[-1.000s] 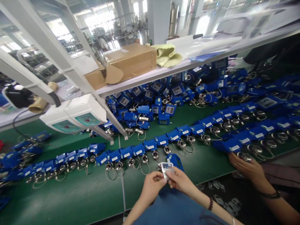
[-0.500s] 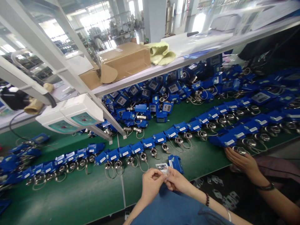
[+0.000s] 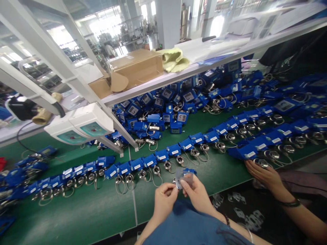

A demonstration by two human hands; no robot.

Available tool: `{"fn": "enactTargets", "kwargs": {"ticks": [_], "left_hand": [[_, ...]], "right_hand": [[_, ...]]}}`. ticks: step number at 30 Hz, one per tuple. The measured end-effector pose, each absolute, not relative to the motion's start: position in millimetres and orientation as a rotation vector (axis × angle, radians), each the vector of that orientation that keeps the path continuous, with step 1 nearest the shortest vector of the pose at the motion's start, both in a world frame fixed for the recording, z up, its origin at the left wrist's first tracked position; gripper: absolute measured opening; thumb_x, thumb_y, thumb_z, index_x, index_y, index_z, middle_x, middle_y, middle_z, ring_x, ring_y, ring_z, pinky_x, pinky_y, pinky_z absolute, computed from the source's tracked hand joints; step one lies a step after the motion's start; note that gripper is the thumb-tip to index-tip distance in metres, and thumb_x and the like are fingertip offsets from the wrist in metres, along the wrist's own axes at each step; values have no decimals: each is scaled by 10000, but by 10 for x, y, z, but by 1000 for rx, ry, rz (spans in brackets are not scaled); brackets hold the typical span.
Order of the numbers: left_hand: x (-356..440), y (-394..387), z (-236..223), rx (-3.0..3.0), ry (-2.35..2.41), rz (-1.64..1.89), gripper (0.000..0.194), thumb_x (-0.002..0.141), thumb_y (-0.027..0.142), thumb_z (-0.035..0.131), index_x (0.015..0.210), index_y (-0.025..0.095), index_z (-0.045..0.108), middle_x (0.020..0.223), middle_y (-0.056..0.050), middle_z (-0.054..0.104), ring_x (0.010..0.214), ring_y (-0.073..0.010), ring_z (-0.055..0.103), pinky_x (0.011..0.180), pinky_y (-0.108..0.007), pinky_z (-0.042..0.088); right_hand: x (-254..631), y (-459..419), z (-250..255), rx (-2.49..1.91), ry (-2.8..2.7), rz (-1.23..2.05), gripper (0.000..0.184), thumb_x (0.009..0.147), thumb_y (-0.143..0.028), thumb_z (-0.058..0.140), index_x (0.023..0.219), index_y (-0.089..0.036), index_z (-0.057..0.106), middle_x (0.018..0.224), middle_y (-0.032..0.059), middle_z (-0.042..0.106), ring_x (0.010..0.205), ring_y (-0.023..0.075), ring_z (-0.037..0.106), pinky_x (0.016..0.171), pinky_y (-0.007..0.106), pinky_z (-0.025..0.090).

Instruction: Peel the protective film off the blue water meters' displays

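A small, thin, see-through plastic film point(image 3: 181, 177) is held upright in front of me. My right hand point(image 3: 198, 194) pinches it between thumb and fingers, the thumb lying across its lower part. At its lower left corner, the fingertips of my left hand point(image 3: 163, 200) are pressed together on the edge. Just behind the film lies a single blue meter point(image 3: 190, 171), mostly hidden by it and by my right hand. Beyond my hands, blue meters with white labels and metal pipe rings, such as this meter point(image 3: 161, 155), form a long row on the green table point(image 3: 102, 211).
At right, another person's hand point(image 3: 264, 175) touches a second row of meters point(image 3: 262, 147). More meters point(image 3: 158, 102) are heaped under a shelf point(image 3: 143, 86) bearing a cardboard box point(image 3: 138, 68) and a yellow cloth point(image 3: 175, 59). Clear plastic pieces point(image 3: 252, 219) lie below the table edge.
My right hand has moved up and turned, raising the film, and now covers more of the single blue meter. My left hand stays nearly in place. The other person's hand has not moved.
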State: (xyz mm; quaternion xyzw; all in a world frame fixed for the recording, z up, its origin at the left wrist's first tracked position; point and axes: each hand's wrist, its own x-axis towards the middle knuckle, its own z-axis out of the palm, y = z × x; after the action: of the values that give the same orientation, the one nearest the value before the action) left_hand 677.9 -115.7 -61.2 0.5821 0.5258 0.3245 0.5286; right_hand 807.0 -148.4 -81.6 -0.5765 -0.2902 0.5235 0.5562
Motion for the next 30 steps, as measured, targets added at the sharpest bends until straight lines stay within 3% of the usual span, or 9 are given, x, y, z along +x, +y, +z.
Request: {"fn": "enactTargets", "kwargs": {"ticks": [4,6,10,14,19,25,28,30], "left_hand": [[6754,-1158,-555,1425,1315,842,149,688,250,548,609,147,621,584,-13,608,559,-124,564,553,-218,471],[6744,-1168,-522,1532,1333,892,135,688,224,551,577,159,592,584,-3,594,586,-124,554,595,-225,462],[6725,-1201,-486,1849,1261,940,161,728,195,546,573,172,584,599,-1,625,599,-125,580,608,-224,460],[6704,-1225,-482,1879,1233,941,174,744,136,519,589,177,586,629,-6,667,611,-123,618,624,-220,491],[6708,-1275,-505,1879,1135,963,161,723,118,516,613,186,612,795,-38,734,757,-152,680,713,-242,527],[6072,-1420,-602,1707,1431,734,161,708,213,509,564,194,578,787,-63,723,771,-191,671,714,-287,527],[5654,-1467,-661,1582,1675,340,116,641,233,543,591,194,640,859,-87,739,861,-244,674,830,-349,499],[5615,-1459,-674,1510,1711,231,211,658,325,561,712,182,706,888,-96,743,892,-264,667,869,-371,476]], "right_hand": [[8114,-1480,-803,-1450,-748,1104,480,706,-449,684,1066,-199,487,955,67,628,709,168,585,631,309,507],[8119,-1484,-752,-1472,-802,1066,518,675,-376,717,1110,-201,497,1024,68,611,756,164,580,690,309,507],[8076,-1488,-633,-1297,-873,1381,283,721,-441,673,800,-174,626,716,18,636,648,153,588,618,272,491],[8052,-1460,-659,-1287,-575,1486,421,632,-583,686,639,-172,597,528,-3,595,492,141,563,536,276,500],[8054,-1446,-829,-1330,-457,1457,402,632,-596,644,652,-202,566,563,16,610,499,156,586,520,287,522],[8140,-1480,-931,-1438,-569,1252,359,740,-537,564,609,-203,546,487,-8,536,417,134,485,423,259,435],[8237,-1527,-904,-1487,-691,1096,306,771,-458,594,619,-193,586,536,2,566,488,142,502,489,265,438],[8277,-1562,-873,-1450,-982,890,209,804,-354,602,671,-196,630,641,29,642,611,169,569,602,285,476]]}}
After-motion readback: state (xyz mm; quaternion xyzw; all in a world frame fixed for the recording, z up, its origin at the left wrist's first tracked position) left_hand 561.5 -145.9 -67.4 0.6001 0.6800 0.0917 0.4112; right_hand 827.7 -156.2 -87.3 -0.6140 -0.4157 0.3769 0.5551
